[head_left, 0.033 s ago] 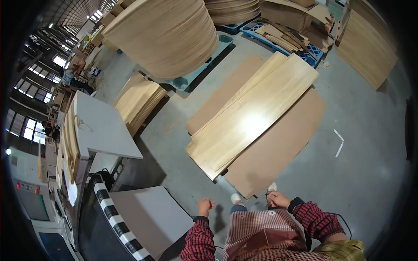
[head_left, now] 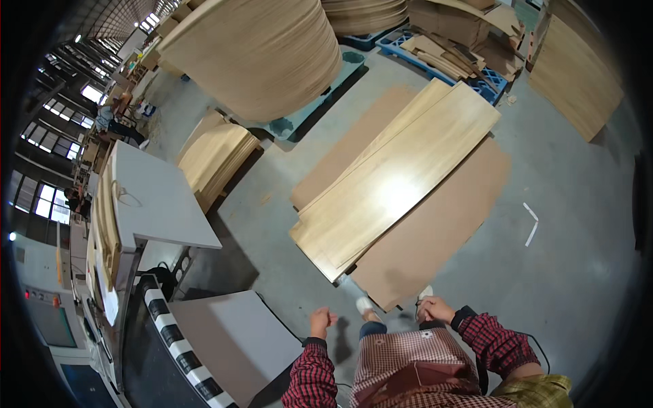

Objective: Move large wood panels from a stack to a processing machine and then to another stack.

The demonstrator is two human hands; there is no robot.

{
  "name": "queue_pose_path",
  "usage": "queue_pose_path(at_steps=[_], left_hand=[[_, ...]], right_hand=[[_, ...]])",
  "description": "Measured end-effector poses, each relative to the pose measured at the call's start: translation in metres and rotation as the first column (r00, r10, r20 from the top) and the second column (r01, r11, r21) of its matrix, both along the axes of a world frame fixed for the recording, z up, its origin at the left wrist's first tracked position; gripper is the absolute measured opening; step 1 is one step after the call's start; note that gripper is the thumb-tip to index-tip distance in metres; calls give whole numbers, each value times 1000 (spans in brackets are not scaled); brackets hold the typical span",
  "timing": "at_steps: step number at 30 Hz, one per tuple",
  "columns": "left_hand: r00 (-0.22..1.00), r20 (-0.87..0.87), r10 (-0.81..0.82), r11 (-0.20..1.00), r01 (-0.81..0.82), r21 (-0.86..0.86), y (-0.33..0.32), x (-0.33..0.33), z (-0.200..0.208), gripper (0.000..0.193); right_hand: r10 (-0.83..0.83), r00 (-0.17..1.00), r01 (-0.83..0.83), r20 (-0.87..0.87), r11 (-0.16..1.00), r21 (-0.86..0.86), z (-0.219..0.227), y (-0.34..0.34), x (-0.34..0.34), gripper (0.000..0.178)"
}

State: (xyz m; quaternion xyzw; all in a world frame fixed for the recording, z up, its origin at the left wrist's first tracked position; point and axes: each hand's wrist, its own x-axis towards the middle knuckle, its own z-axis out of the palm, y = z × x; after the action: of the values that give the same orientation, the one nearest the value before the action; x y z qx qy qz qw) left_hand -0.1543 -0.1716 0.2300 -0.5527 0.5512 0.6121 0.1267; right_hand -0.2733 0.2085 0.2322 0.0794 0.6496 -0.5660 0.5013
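Note:
My left hand [head_left: 322, 321] is held low in front of me, fingers curled in, with nothing visible in it. At the front of my checked apron [head_left: 384, 360], my right hand [head_left: 437, 311] has its fingers pressed together; whatever it may hold is hidden. Neither hand touches the long pale wooden boards [head_left: 401, 183] that lie ahead of me, stacked slightly askew. Under them, a brown cardboard sheet [head_left: 435, 231] covers part of the floor.
To the left are a grey-topped table [head_left: 160, 197] and a machine bed with a black-and-white striped edge [head_left: 178, 340]. Beyond the boards stand a tall stack of curved sheets [head_left: 265, 61], a blue pallet with scraps [head_left: 493, 92] and a leaning panel [head_left: 575, 78]. A person [head_left: 112, 122] sits far left.
My left shoe has shifted slightly forward. My hands stay in nearly the same places.

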Motion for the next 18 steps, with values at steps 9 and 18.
queue_pose_path(at_steps=[9, 18], left_hand=[[951, -162, -262, 940, 289, 179, -72, -84, -233, 35], [896, -261, 359, 931, -325, 167, -90, -150, -322, 68]], right_hand=[[19, 996, -2, -91, 983, 185, -190, -102, -118, 30], [-488, 857, 515, -165, 801, 306, -362, -205, -187, 35]])
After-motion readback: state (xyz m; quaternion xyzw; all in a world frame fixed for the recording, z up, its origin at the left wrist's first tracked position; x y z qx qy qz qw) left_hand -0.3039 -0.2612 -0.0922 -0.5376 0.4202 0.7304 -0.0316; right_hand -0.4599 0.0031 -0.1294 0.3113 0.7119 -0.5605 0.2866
